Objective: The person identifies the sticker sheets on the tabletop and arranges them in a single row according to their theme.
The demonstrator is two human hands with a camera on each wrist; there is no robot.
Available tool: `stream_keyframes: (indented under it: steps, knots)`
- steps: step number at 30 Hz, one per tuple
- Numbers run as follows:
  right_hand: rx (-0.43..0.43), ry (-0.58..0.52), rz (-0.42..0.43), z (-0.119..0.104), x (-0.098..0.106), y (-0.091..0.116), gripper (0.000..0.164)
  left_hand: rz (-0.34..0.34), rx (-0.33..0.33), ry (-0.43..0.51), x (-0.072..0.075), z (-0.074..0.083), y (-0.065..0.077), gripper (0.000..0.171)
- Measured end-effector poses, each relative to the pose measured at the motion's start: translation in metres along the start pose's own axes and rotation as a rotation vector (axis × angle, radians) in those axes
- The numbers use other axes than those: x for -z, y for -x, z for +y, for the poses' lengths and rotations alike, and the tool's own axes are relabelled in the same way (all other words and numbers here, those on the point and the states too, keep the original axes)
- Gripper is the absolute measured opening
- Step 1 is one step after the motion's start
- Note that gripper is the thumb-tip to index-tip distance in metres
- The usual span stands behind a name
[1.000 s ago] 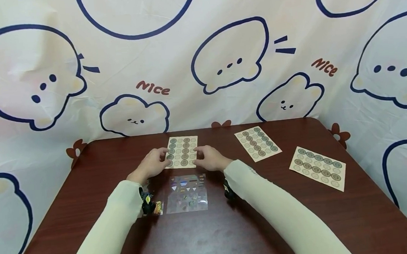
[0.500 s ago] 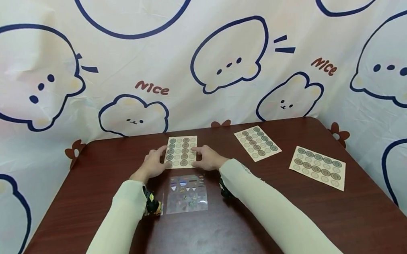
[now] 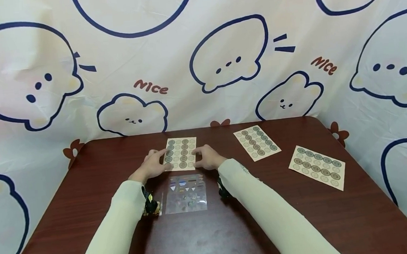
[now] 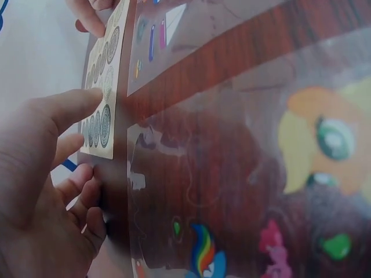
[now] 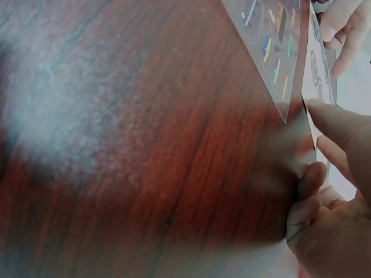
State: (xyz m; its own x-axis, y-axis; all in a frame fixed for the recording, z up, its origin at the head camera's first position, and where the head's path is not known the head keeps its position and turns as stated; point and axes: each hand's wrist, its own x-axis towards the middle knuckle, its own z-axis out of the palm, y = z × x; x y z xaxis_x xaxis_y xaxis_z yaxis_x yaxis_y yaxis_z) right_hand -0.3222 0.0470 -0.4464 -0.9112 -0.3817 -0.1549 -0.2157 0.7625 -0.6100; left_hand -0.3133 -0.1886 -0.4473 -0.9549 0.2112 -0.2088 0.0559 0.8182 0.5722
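Observation:
A cream sticker sheet (image 3: 180,153) printed with rows of round grey and brown designs lies near the back of the table. At its left edge my left hand (image 3: 152,164) touches it with the thumb and index finger spread apart. On the opposite edge my right hand (image 3: 209,157) does likewise, thumb at the near corner and index finger farther up. In the left wrist view, the left thumb (image 4: 81,104) rests on the printed face while the other fingers curl loosely beside it. The right wrist view has the right thumb (image 5: 333,119) at the sheet's edge.
Just in front of the sheet lies a clear plastic sticker sheet (image 3: 186,203) with small coloured shapes. Another transparent sheet, with cartoon ponies (image 4: 330,136), is beside the left wrist. Two more cream sheets, one upper (image 3: 257,143) and one lower (image 3: 317,168), lie to the right.
The cream sheet between my hands has slid slightly toward me. My left hand has shifted a little, and both hands stay at the sheet's sides.

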Motion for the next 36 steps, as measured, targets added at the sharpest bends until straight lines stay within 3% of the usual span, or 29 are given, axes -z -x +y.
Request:
stream_keyframes:
  steps: [10, 19, 28, 36]
  knots:
    - [-0.02, -0.023, -0.009, 0.001, -0.0023, 0.0009, 0.048, -0.003, -0.035, -0.038, 0.0001, -0.002, 0.0054, 0.07]
    - [-0.034, -0.051, 0.006, -0.0001, -0.0034, 0.0013, 0.068, 0.017, -0.028, -0.06, -0.0015, 0.0017, 0.005, 0.066]
    - [-0.049, -0.047, 0.008, -0.0003, -0.0049, 0.0021, 0.069, 0.04, -0.077, -0.092, -0.0029, 0.0032, 0.0031, 0.062]
    - [-0.048, -0.088, 0.035, 0.0002, -0.0057, 0.0005, 0.067, 0.022, -0.026, -0.073, -0.002, 0.0043, 0.0015, 0.061]
